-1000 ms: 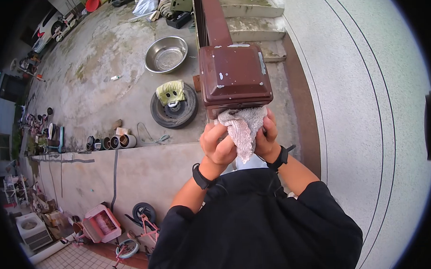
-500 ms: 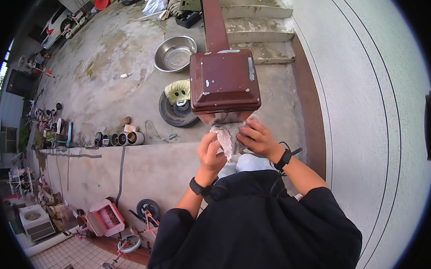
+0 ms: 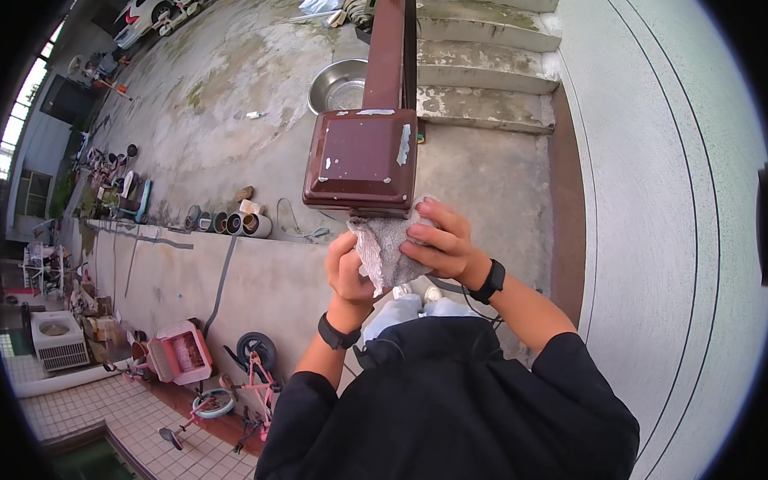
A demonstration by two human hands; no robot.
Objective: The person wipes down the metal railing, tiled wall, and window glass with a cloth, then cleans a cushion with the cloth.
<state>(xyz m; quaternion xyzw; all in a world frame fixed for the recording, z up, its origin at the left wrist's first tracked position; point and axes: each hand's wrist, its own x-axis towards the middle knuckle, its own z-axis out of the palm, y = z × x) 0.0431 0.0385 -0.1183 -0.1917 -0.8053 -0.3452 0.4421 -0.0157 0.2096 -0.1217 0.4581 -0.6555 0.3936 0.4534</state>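
A brown metal post cap (image 3: 362, 159) with chipped paint tops the post in front of me, and a brown rail (image 3: 388, 58) runs away from it. Just under the cap's near edge, a grey and pinkish cloth (image 3: 393, 250) is pressed to the post. My left hand (image 3: 348, 267) grips the cloth's left side with bent fingers. On the right side, my right hand (image 3: 445, 242) holds the cloth with its fingers curled over it. The post below the cap is mostly hidden.
Concrete steps (image 3: 483, 59) rise beyond the rail at the right, beside a pale wall (image 3: 644, 188). A metal basin (image 3: 332, 83) sits on the ground behind the cap. Flower pots (image 3: 255, 225), a pink crate (image 3: 183, 353) and a small pink bicycle (image 3: 258, 380) are at the left.
The view has shifted, so the cap now appears further left and hides the tyre. My right hand has moved from the cloth's edge to lie more over it. Both hands still hold the cloth.
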